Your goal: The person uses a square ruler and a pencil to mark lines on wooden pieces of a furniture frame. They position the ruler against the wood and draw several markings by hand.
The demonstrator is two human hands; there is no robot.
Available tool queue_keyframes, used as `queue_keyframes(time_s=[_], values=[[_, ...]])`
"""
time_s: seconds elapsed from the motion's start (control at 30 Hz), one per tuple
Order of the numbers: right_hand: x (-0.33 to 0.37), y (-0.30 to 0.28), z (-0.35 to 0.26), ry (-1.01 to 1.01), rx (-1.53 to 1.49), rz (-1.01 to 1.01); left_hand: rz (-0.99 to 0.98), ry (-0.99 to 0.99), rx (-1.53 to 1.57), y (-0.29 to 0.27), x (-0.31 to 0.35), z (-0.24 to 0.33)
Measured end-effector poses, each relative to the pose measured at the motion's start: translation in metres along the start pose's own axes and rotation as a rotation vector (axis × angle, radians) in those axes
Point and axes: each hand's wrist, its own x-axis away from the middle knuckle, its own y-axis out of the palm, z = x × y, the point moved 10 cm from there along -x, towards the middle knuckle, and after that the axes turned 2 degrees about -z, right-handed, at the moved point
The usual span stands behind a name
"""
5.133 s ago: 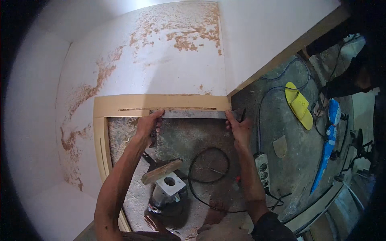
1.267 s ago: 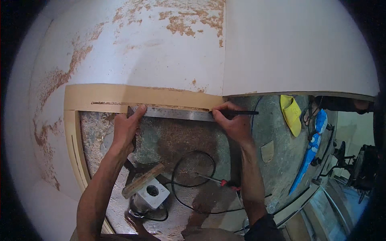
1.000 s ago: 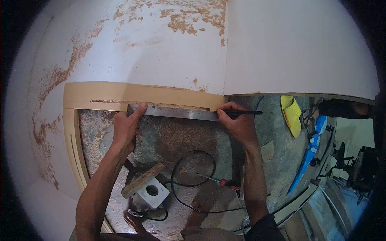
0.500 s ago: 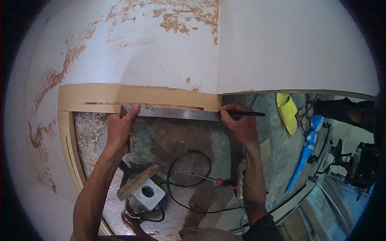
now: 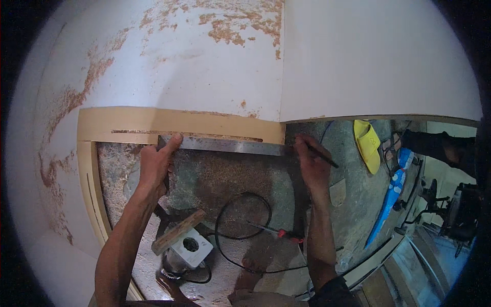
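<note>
Near edge: 2 bare forearms come in from below. Between them, on a gritty floor (image 5: 230, 179), a power tool (image 5: 191, 248) with a white square base and round hole; a wood strip (image 5: 178, 232) lies slantwise along the base. Black cable (image 5: 217, 225) looped alongside; red-handled screwdriver (image 5: 285, 234), shaft reaching into the loop.

Farther out, the hands. Left hand (image 5: 155, 166) at the left end of a metal straightedge (image 5: 235, 146): thumb on top, other fingers curled below, pinching it. Straightedge lies along the near edge of a tan rail (image 5: 215, 123), just below a long narrow slot (image 5: 189, 135). Right hand (image 5: 314, 166) near the other end, fingers pinching a dark pen (image 5: 325, 157), slanted down to the right; contact with the straightedge unclear.

Right side: yellow slipper (image 5: 366, 146), long blue object (image 5: 389, 199), another person's dark-clothed limb (image 5: 427, 146).

Beyond the rail: 2 white panels (image 5: 378, 61), the left with brown dust patches.
</note>
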Motion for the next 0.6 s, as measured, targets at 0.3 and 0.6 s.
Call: queue_keyframes(time_s=[0.3,0.6], values=[[0.001,0.024,0.002,0.196,-0.116,-0.169,-0.004,-0.002,0.043,-0.002,0.0,0.0],[-0.007,0.03,0.003,0.183,-0.233,-0.151,0.035,0.01,0.104,-0.001,0.005,0.011]])
